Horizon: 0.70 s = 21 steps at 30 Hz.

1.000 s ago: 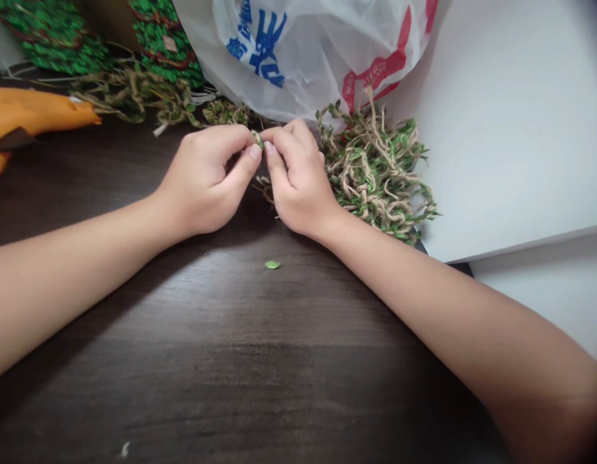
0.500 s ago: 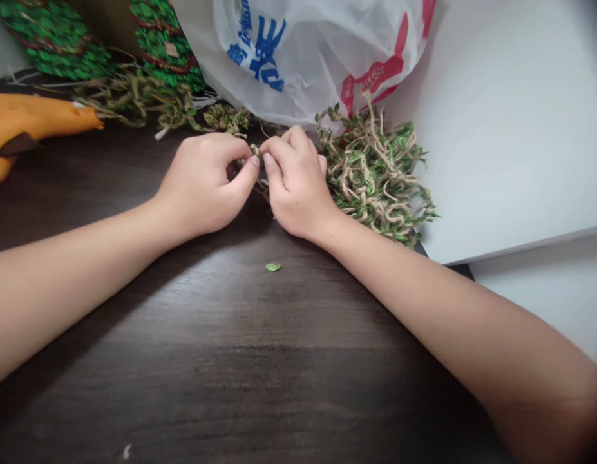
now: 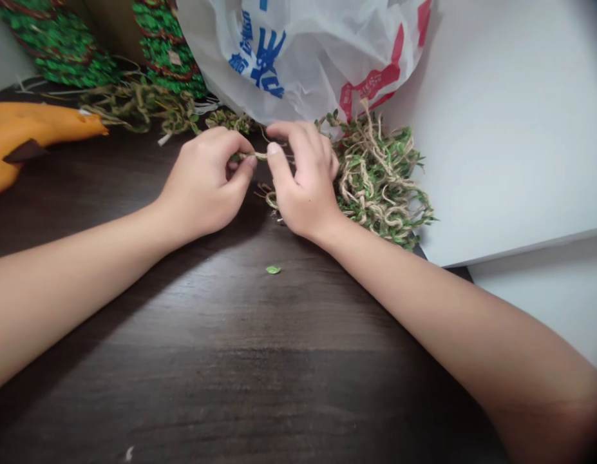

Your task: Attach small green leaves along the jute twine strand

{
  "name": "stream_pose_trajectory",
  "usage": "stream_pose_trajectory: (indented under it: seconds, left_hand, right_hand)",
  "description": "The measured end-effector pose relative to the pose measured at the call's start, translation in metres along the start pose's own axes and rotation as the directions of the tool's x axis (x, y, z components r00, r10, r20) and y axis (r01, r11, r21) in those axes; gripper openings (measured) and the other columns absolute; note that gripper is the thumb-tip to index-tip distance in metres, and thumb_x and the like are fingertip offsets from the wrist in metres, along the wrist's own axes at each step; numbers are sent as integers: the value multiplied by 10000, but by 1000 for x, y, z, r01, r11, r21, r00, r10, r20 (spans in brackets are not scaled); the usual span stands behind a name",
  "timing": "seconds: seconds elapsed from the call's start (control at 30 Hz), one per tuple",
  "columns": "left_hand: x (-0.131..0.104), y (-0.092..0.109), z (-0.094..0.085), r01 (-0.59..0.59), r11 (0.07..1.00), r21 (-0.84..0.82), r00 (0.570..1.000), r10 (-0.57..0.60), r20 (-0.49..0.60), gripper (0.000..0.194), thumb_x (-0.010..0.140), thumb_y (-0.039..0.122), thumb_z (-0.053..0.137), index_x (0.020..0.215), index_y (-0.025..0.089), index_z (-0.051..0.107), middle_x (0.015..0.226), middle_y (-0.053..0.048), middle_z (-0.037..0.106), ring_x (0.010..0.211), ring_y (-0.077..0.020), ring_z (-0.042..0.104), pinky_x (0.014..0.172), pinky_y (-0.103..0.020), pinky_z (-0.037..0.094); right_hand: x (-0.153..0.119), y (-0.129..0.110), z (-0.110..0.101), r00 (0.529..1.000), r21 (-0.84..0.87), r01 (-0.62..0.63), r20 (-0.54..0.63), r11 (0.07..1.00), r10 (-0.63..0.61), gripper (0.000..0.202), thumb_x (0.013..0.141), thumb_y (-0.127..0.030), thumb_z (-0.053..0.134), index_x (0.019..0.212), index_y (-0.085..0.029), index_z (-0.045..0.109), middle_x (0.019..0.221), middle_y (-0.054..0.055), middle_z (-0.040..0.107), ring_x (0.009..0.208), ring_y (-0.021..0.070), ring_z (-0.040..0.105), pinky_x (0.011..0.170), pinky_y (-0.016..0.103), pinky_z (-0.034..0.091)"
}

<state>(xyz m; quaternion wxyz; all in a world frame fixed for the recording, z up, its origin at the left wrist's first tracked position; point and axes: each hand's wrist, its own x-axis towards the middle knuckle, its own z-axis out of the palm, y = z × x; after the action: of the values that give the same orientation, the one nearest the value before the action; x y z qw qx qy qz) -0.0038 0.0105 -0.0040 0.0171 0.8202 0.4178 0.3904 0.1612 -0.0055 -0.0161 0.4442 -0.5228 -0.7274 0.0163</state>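
Note:
My left hand (image 3: 208,180) pinches a short length of jute twine (image 3: 260,156) between thumb and forefinger. The twine runs right, toward my right thumb, where it passes out of sight. My right hand (image 3: 305,180) has its thumb and forefinger apart, beside the twine; its other fingers curl partly out of view. Just right of that hand lies a tangled heap of leafy jute garland (image 3: 380,180), tan cord with small green leaves. A loose cord loop shows below my right thumb.
A white plastic bag (image 3: 308,58) with blue and red print stands behind the hands. Green tinsel trees (image 3: 167,51) and more leafy twine (image 3: 143,106) lie back left, near an orange object (image 3: 42,125). A white panel (image 3: 511,142) borders the right. One loose leaf (image 3: 273,270) lies on the dark table (image 3: 221,361).
My right thumb and forefinger have parted from their pinch, and the hand has shifted slightly right. More of the twine shows between the hands. My left hand keeps its pinch.

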Motion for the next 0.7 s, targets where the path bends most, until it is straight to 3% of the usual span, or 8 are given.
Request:
stream_pose_trajectory:
  seconds: [0.2, 0.33, 0.5, 0.7]
  left_hand:
    - [-1, 3, 0, -33, 998, -45, 999, 34, 14, 191, 919, 319, 515, 910, 174, 638, 829, -38, 622, 766, -163, 562, 749, -290, 457]
    - [0, 2, 0, -18, 999, -35, 1000, 18, 20, 215, 924, 271, 467, 763, 179, 576, 737, -24, 557, 742, -163, 543, 731, -290, 433]
    - [1, 1, 0, 2, 1000, -11, 1000, -2, -1, 254, 921, 259, 467, 676, 191, 455, 670, -5, 472, 661, -143, 469, 682, -286, 398]
    - [0, 1, 0, 12, 999, -43, 1000, -11, 14, 219, 920, 250, 487, 768, 175, 624, 735, -14, 608, 719, -145, 547, 699, -266, 418]
  right_hand:
    - [0, 2, 1, 998, -122, -40, 44, 992, 45, 501, 1044, -526, 178, 988, -238, 584, 1103, 80, 611, 1230, 279, 519, 1095, 558, 347]
    - [3, 5, 4, 995, -138, -90, 35, 986, 96, 533, 1046, -515, 133, 990, -233, 583, 1090, 83, 616, 1220, 276, 535, 1091, 555, 332]
    - [0, 0, 4, 993, -98, -11, 120, 995, 22, 508, 1040, -532, 173, 966, -259, 595, 1054, 54, 670, 1239, 269, 542, 1128, 568, 257]
    - [2, 2, -1, 997, -67, -1, 77, 998, 6, 501, 1054, -486, 131, 1058, -256, 577, 1045, 49, 669, 1156, 242, 603, 1079, 518, 357]
